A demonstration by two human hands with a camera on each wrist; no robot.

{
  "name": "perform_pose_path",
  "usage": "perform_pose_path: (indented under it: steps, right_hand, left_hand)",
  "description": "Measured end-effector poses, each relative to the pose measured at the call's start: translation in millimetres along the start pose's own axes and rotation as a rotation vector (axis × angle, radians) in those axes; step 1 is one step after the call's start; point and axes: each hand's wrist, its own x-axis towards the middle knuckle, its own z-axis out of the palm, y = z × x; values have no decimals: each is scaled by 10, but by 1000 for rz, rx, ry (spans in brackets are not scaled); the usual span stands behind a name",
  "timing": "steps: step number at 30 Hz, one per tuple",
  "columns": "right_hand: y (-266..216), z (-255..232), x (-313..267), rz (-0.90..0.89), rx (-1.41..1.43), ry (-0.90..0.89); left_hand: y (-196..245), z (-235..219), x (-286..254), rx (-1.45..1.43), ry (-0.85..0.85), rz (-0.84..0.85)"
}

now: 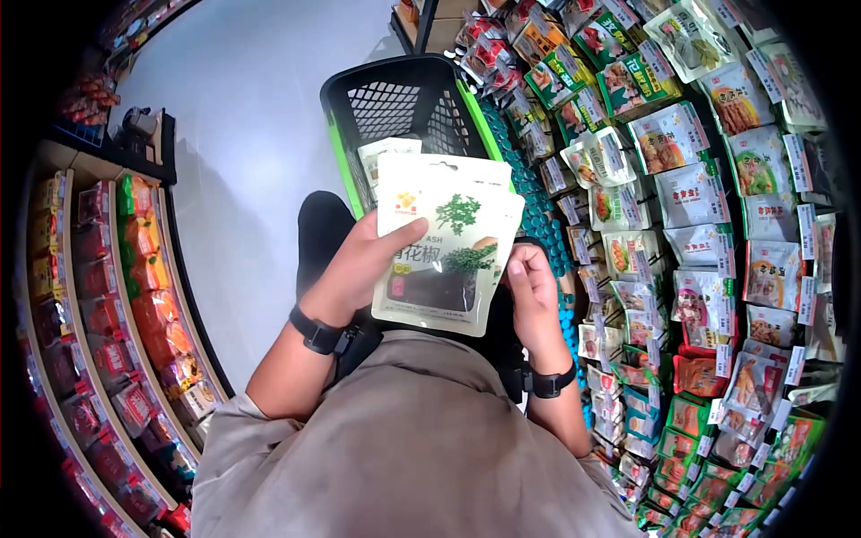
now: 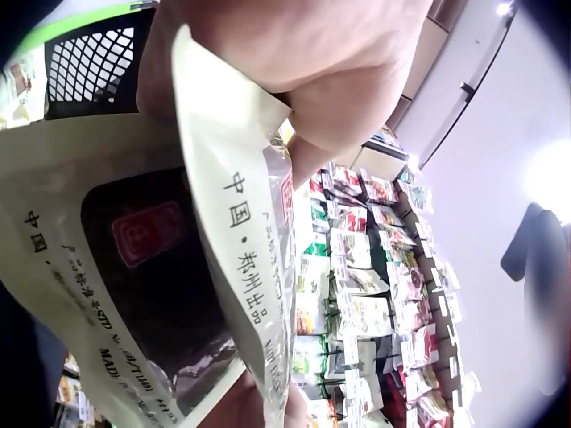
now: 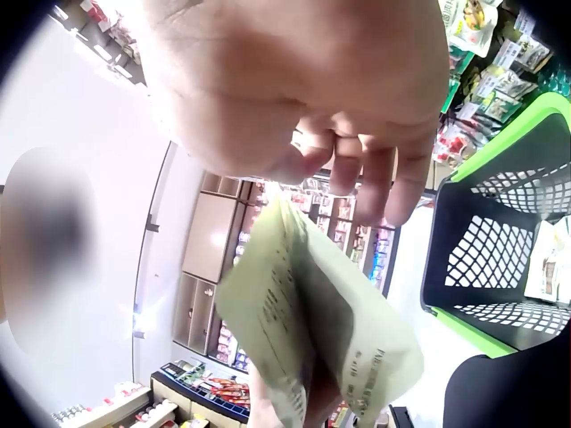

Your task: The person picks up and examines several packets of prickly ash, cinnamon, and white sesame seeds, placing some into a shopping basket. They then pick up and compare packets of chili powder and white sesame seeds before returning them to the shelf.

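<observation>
Left hand [image 1: 354, 269] gripping a pale spice pouch [image 1: 444, 242], thumb curled across its printed front, fingers behind it. Pouch held upright just this side of a black shopping basket [image 1: 399, 99] with green rim, its top edge overlapping the basket's near wall. Second pouch tucked right behind the first, edge peeking out on the right. Right hand [image 1: 534, 291] just right of the pouch, fingers loosely curled, close against the pouches' right edge; cannot tell from any view whether actually pinching them. Another pale packet [image 1: 381, 157] lying inside the basket. Right of the basket, a wall rack of hanging snack packets [image 1: 717, 224]. Left of the basket, across pale floor, shelves of red and orange packs [image 1: 134, 296].
</observation>
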Motion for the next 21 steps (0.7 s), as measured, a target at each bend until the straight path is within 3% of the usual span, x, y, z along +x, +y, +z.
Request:
perform_pose_path:
  steps: [1, 5, 8, 9, 12, 17, 21]
  right_hand:
    - [15, -5, -10, 17, 9, 22]
    - [-81, 100, -29, 188, 136, 54]
    - [-27, 79, -92, 239, 277, -81]
    - [-5, 103, -88, 163, 145, -82]
    - [-31, 206, -42, 174, 58, -28]
    - [-98, 47, 93, -22, 109, 175]
    - [-136, -126, 137, -46, 126, 239]
  left_hand:
    - [12, 6, 4, 42, -5, -85]
    - [-65, 82, 14, -87, -70, -31]
    - [-119, 76, -12, -121, -40, 36]
    - [-128, 52, -29, -115, -24, 36]
    - [-65, -65, -103, -118, 23, 44]
    - [266, -396, -186, -72, 185, 126]
    - [442, -604, -305, -101, 176, 145]
